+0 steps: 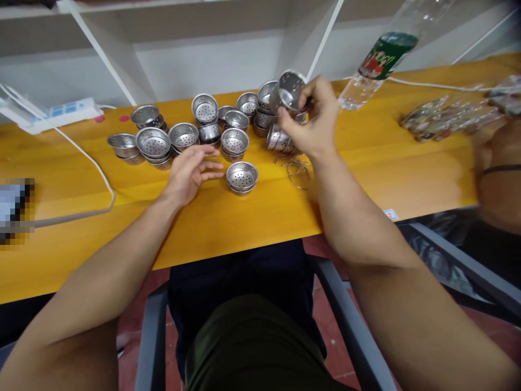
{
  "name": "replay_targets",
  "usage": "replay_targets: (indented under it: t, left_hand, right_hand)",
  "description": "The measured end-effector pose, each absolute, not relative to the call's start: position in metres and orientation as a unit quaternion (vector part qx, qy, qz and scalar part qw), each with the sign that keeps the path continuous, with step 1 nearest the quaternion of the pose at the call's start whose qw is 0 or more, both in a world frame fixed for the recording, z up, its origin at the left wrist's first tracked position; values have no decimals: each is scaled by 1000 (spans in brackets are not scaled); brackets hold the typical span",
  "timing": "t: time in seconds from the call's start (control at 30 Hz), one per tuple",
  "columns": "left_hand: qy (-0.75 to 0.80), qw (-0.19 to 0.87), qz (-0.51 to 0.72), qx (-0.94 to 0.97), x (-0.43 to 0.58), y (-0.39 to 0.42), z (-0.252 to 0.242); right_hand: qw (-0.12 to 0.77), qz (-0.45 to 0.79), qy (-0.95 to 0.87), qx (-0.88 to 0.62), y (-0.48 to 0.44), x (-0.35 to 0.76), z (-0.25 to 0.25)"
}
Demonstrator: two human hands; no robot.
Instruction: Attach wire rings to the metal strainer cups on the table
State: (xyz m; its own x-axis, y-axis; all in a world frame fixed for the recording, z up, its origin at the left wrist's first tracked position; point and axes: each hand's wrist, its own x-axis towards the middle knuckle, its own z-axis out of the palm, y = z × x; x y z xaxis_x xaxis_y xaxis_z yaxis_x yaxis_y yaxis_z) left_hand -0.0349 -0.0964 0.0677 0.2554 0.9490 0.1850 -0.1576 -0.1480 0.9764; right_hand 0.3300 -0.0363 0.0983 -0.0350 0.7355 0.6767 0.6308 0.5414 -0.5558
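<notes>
Between the thumb and fingers of my right hand is a perforated metal cup, raised over the right end of the group of cups. My left hand has its fingers apart and holds nothing; it is beside a stack of shallow metal cups near the front. Several more perforated cups stand in stacks behind and left of it, among them one stack left of my left hand. Under my right hand, some cups lie tilted on their sides, with thin wire rings in front of them.
A plastic bottle with a green label stands tilted at the back right. Plastic-wrapped items lie farther right, near another person's arm. A power strip and white cable are at left on the yellow table.
</notes>
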Motion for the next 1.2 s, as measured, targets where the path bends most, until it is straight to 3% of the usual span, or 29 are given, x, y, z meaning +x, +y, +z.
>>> replay_targets:
  t: [0.13, 0.33, 0.7, 1.0, 1.2]
  left_hand:
    - [331, 534, 485, 608, -24, -101, 51]
    - [332, 488, 505, 630, -31, -97, 48]
    - [340, 465, 504, 644, -35, -94, 47]
    - [347, 458, 495, 652, -34, -94, 45]
    - [349, 466, 487, 651, -34, -93, 42]
  right_hand:
    - [482, 24, -715, -506, -27, 327, 80]
    - [474, 96, -728, -486, -28, 336, 81]
    - [606, 70, -652, -450, -12, 357, 77]
    - [376, 71, -799, -464, -26, 345, 85]
    - [358, 55, -791, -493, -16, 343, 63]
